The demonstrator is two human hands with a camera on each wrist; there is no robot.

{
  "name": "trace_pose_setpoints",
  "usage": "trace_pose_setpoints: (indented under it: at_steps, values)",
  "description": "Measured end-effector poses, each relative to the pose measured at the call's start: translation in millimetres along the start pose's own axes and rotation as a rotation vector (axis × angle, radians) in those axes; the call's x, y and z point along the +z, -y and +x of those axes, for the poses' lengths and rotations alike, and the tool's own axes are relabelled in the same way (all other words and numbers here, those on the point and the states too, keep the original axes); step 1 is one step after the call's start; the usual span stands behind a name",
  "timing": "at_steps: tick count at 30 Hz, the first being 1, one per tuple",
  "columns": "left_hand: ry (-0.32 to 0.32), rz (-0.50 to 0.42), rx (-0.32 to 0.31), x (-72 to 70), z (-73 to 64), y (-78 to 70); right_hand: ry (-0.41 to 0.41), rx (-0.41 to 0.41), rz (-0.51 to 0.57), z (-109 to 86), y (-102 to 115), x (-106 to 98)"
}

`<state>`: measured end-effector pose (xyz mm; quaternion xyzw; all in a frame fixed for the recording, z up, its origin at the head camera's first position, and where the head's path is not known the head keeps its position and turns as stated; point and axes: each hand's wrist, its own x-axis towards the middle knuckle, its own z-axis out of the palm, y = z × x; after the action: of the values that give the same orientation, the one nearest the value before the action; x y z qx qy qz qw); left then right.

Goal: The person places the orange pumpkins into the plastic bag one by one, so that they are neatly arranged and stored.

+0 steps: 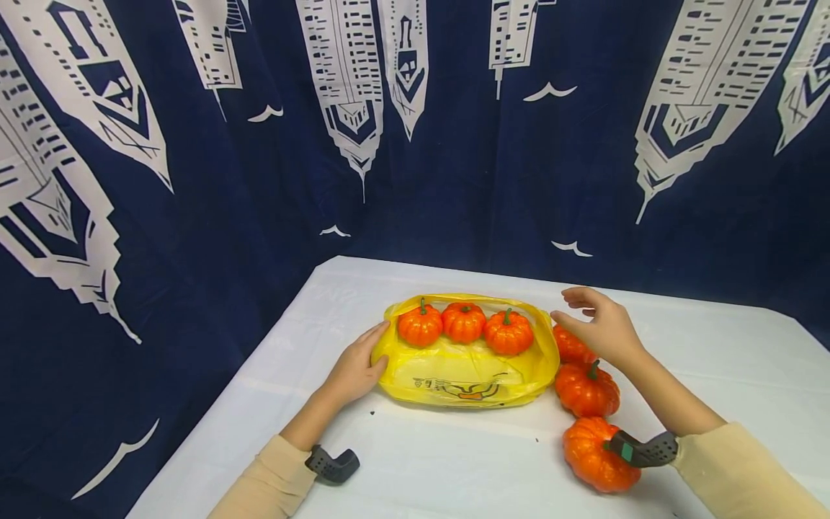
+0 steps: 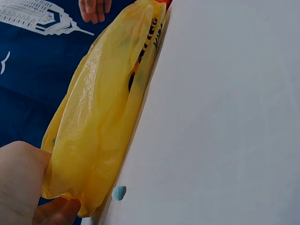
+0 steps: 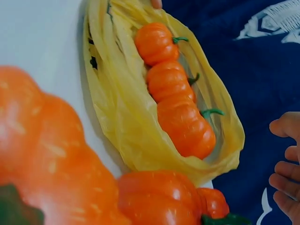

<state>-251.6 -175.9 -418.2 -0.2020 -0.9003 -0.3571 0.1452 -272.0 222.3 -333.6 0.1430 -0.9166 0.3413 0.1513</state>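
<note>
A yellow plastic bag [image 1: 454, 371] lies open-mouthed on the table. Three small orange toy pumpkins [image 1: 464, 322] with green stems sit in a row inside it. My left hand [image 1: 355, 367] grips the bag's left edge, thumb and fingers on the yellow film [image 2: 89, 126]. Right of the bag, my right hand [image 1: 603, 328] is raised with loosely bent fingers and holds nothing. Below and beside it are three more pumpkins: one partly hidden behind the hand [image 1: 570, 347], a middle one [image 1: 586, 391] and a nearer one [image 1: 599, 461] partly covered by the wrist camera.
A white cloth covers the table [image 1: 441, 461]. Behind it hangs a dark blue curtain [image 1: 454, 216] printed with white buildings and birds. A small pale blue object [image 2: 119, 192] shows near the bag in the left wrist view.
</note>
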Motion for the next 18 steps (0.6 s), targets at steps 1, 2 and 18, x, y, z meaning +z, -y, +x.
trace_pose_setpoints:
  at_steps: [1, 2, 18]
  values:
    - [0.001, 0.003, 0.0, 0.0, 0.2, 0.3, -0.002, 0.008, 0.006, -0.6, -2.3, -1.2]
    - [0.003, 0.008, 0.0, 0.1, 0.4, 0.6, -0.003, 0.017, 0.01, -1.2, -4.4, -2.4]
    - [0.002, 0.01, 0.007, 0.9, 0.6, 2.0, 0.187, 0.282, 0.079, -4.8, -38.0, -12.8]
